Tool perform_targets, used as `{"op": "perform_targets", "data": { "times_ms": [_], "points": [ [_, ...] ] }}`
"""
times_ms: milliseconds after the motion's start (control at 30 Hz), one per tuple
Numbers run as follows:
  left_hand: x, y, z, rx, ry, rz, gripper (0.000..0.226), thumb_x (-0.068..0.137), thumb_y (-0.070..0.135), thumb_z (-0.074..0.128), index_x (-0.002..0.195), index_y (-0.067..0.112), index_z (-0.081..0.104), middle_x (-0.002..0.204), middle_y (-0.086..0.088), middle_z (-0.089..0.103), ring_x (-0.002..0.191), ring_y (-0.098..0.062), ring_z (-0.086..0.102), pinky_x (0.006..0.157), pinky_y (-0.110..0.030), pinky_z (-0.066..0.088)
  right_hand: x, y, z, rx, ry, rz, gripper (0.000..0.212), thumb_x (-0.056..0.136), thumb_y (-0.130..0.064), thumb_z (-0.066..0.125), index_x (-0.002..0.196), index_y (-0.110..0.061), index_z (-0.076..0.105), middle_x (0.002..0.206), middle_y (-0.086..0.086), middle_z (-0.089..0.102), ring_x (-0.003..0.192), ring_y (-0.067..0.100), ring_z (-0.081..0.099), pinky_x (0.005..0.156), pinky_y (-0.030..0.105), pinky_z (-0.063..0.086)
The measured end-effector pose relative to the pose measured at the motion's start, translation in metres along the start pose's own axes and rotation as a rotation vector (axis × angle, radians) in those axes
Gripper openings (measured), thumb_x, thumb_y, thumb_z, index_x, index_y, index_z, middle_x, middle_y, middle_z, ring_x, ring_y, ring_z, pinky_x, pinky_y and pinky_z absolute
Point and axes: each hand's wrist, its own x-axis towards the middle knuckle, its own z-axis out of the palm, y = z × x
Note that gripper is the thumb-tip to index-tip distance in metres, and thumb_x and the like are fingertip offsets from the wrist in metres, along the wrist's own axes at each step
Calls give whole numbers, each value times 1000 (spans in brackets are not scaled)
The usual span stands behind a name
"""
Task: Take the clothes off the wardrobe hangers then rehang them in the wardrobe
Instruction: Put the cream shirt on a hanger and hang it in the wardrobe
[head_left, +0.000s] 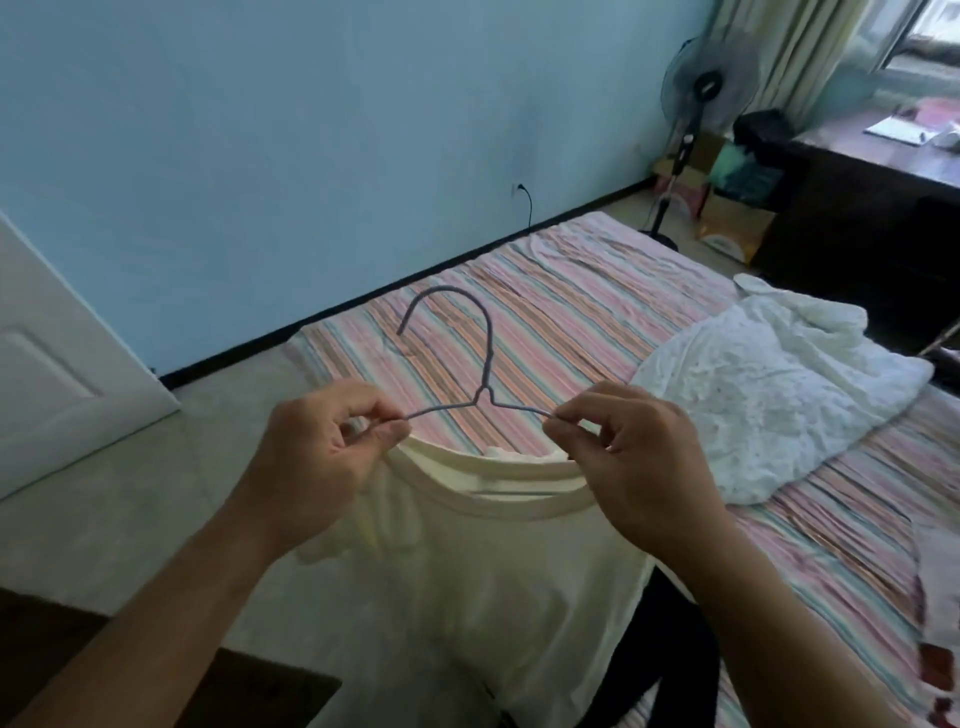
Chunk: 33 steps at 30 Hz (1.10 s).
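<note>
A cream T-shirt (483, 582) hangs in front of me, its collar open toward the bed. A thin grey wire hanger (485, 364) sticks up out of the collar, hook at the top. My left hand (317, 457) pinches the hanger's left arm together with the shirt's left shoulder. On the other side, my right hand (634, 457) pinches the right arm of the hanger at the collar edge. The hanger's lower part is hidden inside the shirt.
A bed with a striped sheet (571, 312) lies ahead, with a crumpled white quilt (769, 400) on its right and a dark garment (660, 649) below the shirt. A white door (57, 364) stands left; a fan (701, 104) and dark desk (872, 197) at far right.
</note>
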Motion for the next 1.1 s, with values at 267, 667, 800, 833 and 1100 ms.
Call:
{"op": "perform_targets", "data": {
  "times_ms": [267, 667, 800, 833, 1100],
  "points": [
    [-53, 59, -129, 98, 141, 41, 18, 88, 11, 71, 83, 29, 71, 80, 21, 69, 73, 0, 66, 63, -7, 46, 22, -120, -19, 318, -160, -122, 14, 91, -23, 70, 77, -27, 72, 66, -5, 66, 59, 12, 62, 59, 36, 53],
    [-146, 97, -237, 300, 497, -135, 9, 83, 44, 65, 88, 42, 72, 84, 27, 72, 78, 5, 68, 68, -13, 51, 77, -232, -15, 646, -537, -390, 17, 91, -15, 68, 77, -21, 75, 66, 1, 67, 60, 8, 58, 59, 18, 46],
    [-183, 97, -251, 492, 506, -312, 13, 83, 33, 76, 94, 39, 75, 88, 28, 71, 84, 8, 66, 72, -23, 56, 78, -256, 0, 696, -659, -438, 16, 90, -14, 69, 76, -19, 75, 65, 2, 67, 60, 9, 57, 59, 18, 45],
    [-188, 98, -250, 487, 545, -331, 20, 81, 30, 79, 99, 36, 75, 91, 28, 71, 87, 10, 66, 76, -21, 55, 77, -262, 4, 707, -684, -449, 16, 90, -12, 69, 76, -17, 75, 64, 2, 67, 59, 9, 56, 59, 18, 45],
    [-200, 122, -241, 322, 650, -361, 34, 86, 49, 54, 83, 18, 70, 65, 3, 61, 63, -11, 58, 68, -35, 47, 59, -307, 34, 751, -889, -591, 14, 92, -15, 69, 80, -17, 77, 63, 0, 67, 57, 7, 55, 58, 18, 45]
  ]
}}
